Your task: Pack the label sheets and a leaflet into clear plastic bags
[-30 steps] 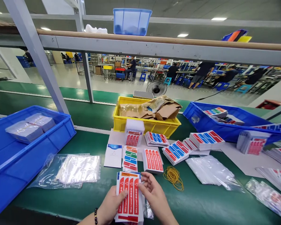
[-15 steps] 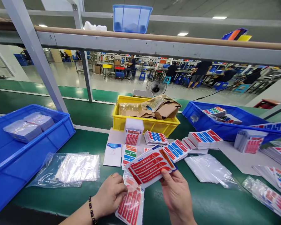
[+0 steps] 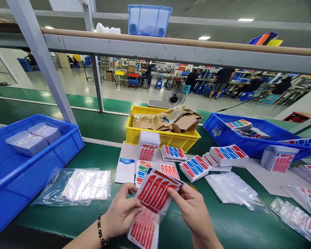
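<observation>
My right hand (image 3: 194,209) grips a thin stack of red label sheets (image 3: 155,190), printed with white "Level" lettering, with the thumb on top. Below the stack lies a clear plastic bag (image 3: 155,218) over more red label sheets (image 3: 143,231) on the green table. My left hand (image 3: 124,209), with a dark bead bracelet at the wrist, is closed in a pinch at the bag's upper end, touching the stack's lower left corner. Its fingertips partly hide the bag's edge, so I cannot tell whether the stack is inside it.
Ahead stand a white-and-blue card (image 3: 125,171), stacks of red-and-blue label sheets (image 3: 195,167) and a yellow bin (image 3: 163,138) with brown paper. Blue bins (image 3: 67,138) flank the table. Clear bags (image 3: 89,185) lie left, more bags (image 3: 230,188) right. A metal frame (image 3: 49,76) rises ahead.
My right hand has brought the label stack down and left and turned it more upright. My left hand has risen slightly to meet the stack's lower corner.
</observation>
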Motion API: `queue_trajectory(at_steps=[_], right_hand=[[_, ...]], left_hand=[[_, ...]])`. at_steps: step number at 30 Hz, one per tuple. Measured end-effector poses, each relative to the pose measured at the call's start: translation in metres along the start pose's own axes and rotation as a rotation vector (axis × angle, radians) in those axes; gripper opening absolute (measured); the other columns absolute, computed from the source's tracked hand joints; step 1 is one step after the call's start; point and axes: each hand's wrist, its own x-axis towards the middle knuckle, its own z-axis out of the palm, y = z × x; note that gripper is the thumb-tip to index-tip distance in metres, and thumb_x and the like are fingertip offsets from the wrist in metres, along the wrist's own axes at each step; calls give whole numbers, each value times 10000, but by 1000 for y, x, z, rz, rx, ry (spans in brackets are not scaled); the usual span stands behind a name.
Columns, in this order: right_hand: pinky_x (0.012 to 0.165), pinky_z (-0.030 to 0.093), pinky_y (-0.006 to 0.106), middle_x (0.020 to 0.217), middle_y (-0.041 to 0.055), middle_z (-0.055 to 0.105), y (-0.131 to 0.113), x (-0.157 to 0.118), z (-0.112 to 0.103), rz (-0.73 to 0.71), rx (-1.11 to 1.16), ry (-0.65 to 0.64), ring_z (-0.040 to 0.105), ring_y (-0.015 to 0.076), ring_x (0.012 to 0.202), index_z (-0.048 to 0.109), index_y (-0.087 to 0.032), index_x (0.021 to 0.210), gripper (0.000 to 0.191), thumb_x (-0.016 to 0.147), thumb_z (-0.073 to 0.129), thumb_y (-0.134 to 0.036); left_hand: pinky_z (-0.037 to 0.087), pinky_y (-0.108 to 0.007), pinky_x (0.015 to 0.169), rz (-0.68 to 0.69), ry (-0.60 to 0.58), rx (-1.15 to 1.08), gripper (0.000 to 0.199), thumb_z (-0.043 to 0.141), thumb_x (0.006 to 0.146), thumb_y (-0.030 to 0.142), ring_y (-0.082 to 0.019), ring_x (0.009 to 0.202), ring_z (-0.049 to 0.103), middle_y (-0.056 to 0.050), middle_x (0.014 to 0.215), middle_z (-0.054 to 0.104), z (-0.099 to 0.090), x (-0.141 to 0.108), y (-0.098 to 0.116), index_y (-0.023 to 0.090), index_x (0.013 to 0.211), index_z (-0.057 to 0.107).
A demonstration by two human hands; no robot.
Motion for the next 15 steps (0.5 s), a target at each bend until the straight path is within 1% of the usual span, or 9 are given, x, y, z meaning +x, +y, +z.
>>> queue_trajectory(at_steps=[4, 6, 8, 10, 13, 14, 15], right_hand=[[665, 499, 282, 804, 108, 632, -2, 0, 3, 90, -25, -125, 601, 200, 751, 634, -108, 819, 329, 723, 624, -422], [682, 496, 281, 813, 101, 629, 0, -1, 5, 99, -19, -199, 602, 196, 769, 629, -113, 850, 318, 743, 610, -411], [711, 492, 290, 849, 101, 630, 3, -3, 5, 83, -19, -243, 602, 195, 792, 633, -119, 876, 295, 764, 596, -389], [728, 488, 300, 882, 107, 631, 8, -5, 6, 52, -20, -217, 600, 193, 793, 645, -123, 874, 271, 768, 597, -368], [778, 476, 303, 925, 97, 632, 16, -11, 5, -3, 39, -110, 595, 184, 828, 658, -155, 928, 241, 772, 602, -329], [796, 471, 301, 932, 88, 631, 18, -13, 5, -12, 56, -92, 592, 180, 847, 656, -170, 956, 239, 780, 594, -320], [809, 466, 300, 933, 81, 629, 19, -15, 5, -13, 57, -101, 589, 175, 856, 652, -183, 979, 241, 792, 582, -317]], left_hand=[[412, -268, 840, 35, 9, -20, 153, 446, 819, 104, -155, 966, 437, -104, 1016, 395, 1, 3, 3, 134, 859, 591], [412, -264, 842, 45, 6, -38, 153, 450, 816, 94, -153, 973, 442, -101, 1034, 404, 2, 4, 4, 137, 861, 590], [412, -265, 836, 38, 10, -49, 146, 457, 814, 93, -149, 963, 447, -97, 1050, 410, 3, 4, 5, 138, 853, 590], [412, -268, 819, 28, 26, -50, 144, 462, 812, 97, -147, 943, 450, -94, 1043, 415, 3, 4, 6, 142, 848, 594], [408, -271, 813, 39, 49, -43, 140, 471, 804, 92, -151, 947, 448, -94, 1018, 418, 3, 5, 7, 141, 847, 594], [407, -269, 816, 49, 48, -43, 136, 474, 800, 87, -151, 954, 448, -94, 1009, 419, 2, 6, 8, 139, 845, 591], [407, -266, 819, 58, 44, -44, 131, 478, 797, 83, -150, 958, 448, -93, 1005, 419, 1, 6, 8, 137, 841, 589]])
